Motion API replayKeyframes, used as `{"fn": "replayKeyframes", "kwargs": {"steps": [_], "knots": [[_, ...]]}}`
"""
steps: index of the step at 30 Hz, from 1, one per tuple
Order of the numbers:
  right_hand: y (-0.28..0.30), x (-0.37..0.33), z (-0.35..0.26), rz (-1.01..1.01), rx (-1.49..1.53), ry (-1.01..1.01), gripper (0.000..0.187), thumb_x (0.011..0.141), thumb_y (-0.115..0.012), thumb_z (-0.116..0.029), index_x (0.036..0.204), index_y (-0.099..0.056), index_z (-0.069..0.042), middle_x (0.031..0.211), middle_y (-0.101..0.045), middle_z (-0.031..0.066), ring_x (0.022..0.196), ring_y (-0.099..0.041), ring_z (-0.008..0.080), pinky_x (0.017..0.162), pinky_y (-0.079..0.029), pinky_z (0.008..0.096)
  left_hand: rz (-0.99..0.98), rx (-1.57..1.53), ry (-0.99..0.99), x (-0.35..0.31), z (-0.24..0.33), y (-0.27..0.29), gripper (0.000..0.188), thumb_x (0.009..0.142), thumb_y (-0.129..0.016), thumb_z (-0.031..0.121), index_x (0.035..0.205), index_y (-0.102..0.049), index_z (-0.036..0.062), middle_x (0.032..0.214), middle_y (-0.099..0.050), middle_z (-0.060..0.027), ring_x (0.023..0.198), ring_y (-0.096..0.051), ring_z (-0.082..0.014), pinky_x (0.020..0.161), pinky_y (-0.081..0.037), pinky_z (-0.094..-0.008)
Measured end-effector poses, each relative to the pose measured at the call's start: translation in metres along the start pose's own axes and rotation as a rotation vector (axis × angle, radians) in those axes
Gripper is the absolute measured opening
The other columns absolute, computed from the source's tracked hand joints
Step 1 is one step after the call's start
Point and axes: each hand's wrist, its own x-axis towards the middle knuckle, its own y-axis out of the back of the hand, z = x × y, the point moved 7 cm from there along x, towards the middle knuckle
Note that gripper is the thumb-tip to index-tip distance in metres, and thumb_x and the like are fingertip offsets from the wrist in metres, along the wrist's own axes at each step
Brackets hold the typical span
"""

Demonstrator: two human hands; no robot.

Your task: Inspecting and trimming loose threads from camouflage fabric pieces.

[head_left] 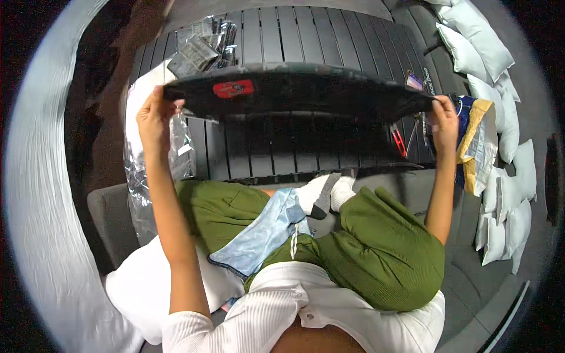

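Observation:
A dark cloth [312, 94] with a camouflage-patterned far edge and a red patch [233, 89] near its left end is stretched out in the air over the slatted table. My left hand [154, 120] pinches its left corner, and my right hand [444, 120] grips the right corner. Between them the cloth hangs in a wide, slightly bowed band. Across my lap lies a light blue mottled cloth [262, 232] with a dark edge, touched by neither hand.
Several clear packets with dark contents [203, 50] lie at the table's far left, with clear plastic bags [144, 188] nearer me. A red-handled tool [399, 141] sits at right, beside a blue-and-yellow bag [475, 141]. White pillows [479, 44] line the right side; another [147, 282] lies at left.

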Motion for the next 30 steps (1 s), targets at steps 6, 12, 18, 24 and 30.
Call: {"fn": "replayKeyframes", "kwargs": {"steps": [6, 12, 18, 24, 30], "knots": [[0.017, -0.038, -0.027, -0.260, -0.135, 0.165, 0.019, 0.080, -0.056, -0.014, 0.090, -0.057, 0.001, 0.103, -0.057, 0.0128, 0.103, -0.049, 0.0274, 0.092, -0.033, 0.0366, -0.386, 0.017, 0.041, -0.028, 0.009, 0.010, 0.034, 0.084, -0.051, 0.027, 0.093, -0.060, -0.0036, 0.094, -0.061, -0.0147, 0.081, -0.061, -0.0220, 0.072, -0.049, -0.0338], [-0.003, -0.071, 0.045, -0.405, -0.393, -0.210, 0.014, 0.070, -0.059, 0.001, 0.083, -0.063, 0.002, 0.094, -0.062, 0.0139, 0.099, -0.053, 0.0233, 0.088, -0.039, 0.0333, -0.635, 0.368, 0.421, -0.074, -0.061, -0.004, 0.024, 0.081, -0.057, 0.020, 0.090, -0.064, -0.0012, 0.095, -0.062, -0.0114, 0.083, -0.058, -0.0132, 0.074, -0.046, -0.0244], [0.010, -0.097, 0.090, -0.434, -0.508, -0.323, 0.011, 0.069, -0.062, -0.002, 0.079, -0.065, 0.002, 0.089, -0.063, 0.0107, 0.097, -0.054, 0.0208, 0.087, -0.039, 0.0323, -0.849, 0.735, 0.528, -0.099, -0.115, -0.016, 0.025, 0.079, -0.060, 0.023, 0.087, -0.065, 0.0006, 0.070, -0.063, -0.0010, 0.062, -0.050, -0.0050, 0.054, -0.040, -0.0208], [0.029, -0.083, 0.100, -0.263, -0.244, -0.355, 0.015, 0.077, -0.059, -0.013, 0.089, -0.058, -0.003, 0.084, -0.058, 0.0007, 0.074, -0.050, 0.0080, 0.067, -0.039, 0.0227, -0.470, 0.719, 0.415, -0.076, -0.100, -0.017, 0.031, 0.079, -0.060, 0.029, 0.078, -0.063, -0.0020, 0.066, -0.054, 0.0044, 0.063, -0.044, -0.0047, 0.059, -0.037, -0.0204], [0.029, -0.030, 0.155, 0.037, 0.033, -0.411, 0.018, 0.083, -0.054, -0.020, 0.093, -0.055, -0.005, 0.072, -0.047, -0.0055, 0.063, -0.039, 0.0021, 0.057, -0.031, 0.0180, -0.106, 0.421, 0.466, -0.036, -0.147, -0.022, 0.036, 0.083, -0.054, 0.033, 0.075, -0.060, -0.0010, 0.061, -0.048, 0.0025, 0.058, -0.040, -0.0061, 0.054, -0.033, -0.0206]]}}
